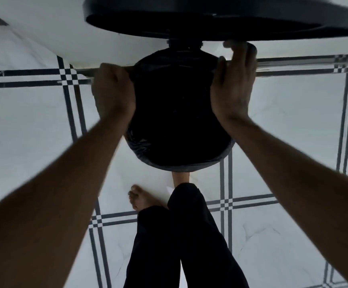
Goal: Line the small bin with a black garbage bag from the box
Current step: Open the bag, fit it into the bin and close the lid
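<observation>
A small round bin (179, 165) stands on the tiled floor below me, its mouth dark with a black garbage bag (139, 142) folded over the rim. My left hand (112, 90) grips the bag's edge at the left side of the rim, fingers curled. On the right side of the rim rests my right hand (234, 86), fingers extended over the bag's edge toward the back. The bin's raised lid (220, 17) hangs dark and round at the top of the view. No box is in view.
White floor tiles with dark grid lines (227, 202) spread all around. A white wall (44, 28) rises behind the bin. My bare feet (142, 198) and black trouser legs (179, 235) stand just in front of the bin.
</observation>
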### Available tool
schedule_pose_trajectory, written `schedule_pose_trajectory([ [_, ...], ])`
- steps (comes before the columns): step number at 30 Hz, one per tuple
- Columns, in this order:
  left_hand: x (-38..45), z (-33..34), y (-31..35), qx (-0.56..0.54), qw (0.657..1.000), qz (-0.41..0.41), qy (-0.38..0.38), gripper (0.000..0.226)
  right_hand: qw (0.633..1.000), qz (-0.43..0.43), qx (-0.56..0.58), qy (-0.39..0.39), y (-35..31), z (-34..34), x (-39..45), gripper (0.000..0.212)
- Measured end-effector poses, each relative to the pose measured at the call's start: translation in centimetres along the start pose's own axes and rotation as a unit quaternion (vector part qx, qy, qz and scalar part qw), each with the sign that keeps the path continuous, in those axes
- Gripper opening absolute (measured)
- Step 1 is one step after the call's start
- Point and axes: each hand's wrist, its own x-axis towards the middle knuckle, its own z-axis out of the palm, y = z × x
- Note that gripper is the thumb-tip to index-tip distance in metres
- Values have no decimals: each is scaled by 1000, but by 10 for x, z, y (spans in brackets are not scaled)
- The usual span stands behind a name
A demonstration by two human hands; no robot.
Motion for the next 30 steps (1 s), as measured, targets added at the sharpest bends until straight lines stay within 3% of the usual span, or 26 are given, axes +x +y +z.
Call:
schedule_pose_trajectory([
  [2, -23, -1, -15, 38, 999, 31, 18, 38, 999, -30, 21, 25, -8, -4, -24, 23],
  [4, -46, -2, -28, 46, 998, 48, -16, 35, 996, -77, 8, -39, -18, -3, -58, 26],
  [8, -32, -9, -41, 56, 994, 85, -44, 29, 972, -142, -69, -175, -6, 46, -60, 53],
  [13, -29, 9, -46, -26, 990, 132, 32, 36, 938, -176, -161, -253, 34, 143, -38, 65],
  [18, -18, 15, -59, -76, 986, 149, 28, 28, 892, -97, -264, -354, 56, 196, -57, 81],
  [22, -14, 22, -69, -86, 982, 165, 36, 26, 875, -51, -267, -400, 49, 215, -57, 100],
  [24, -14, 25, -71, -93, 981, 164, 39, 26, 860, -25, -267, -433, 50, 217, -55, 96],
  [27, -12, 24, -71, -89, 983, 162, 24, 28, 830, 27, -215, -514, 40, 206, -41, 74],
  [28, -11, 24, -72, -88, 983, 161, 18, 28, 841, 51, -156, -515, 34, 199, -37, 68],
  [30, -11, 21, -69, -86, 983, 159, 13, 28, 887, 135, -61, -437, 21, 186, -33, 57],
])
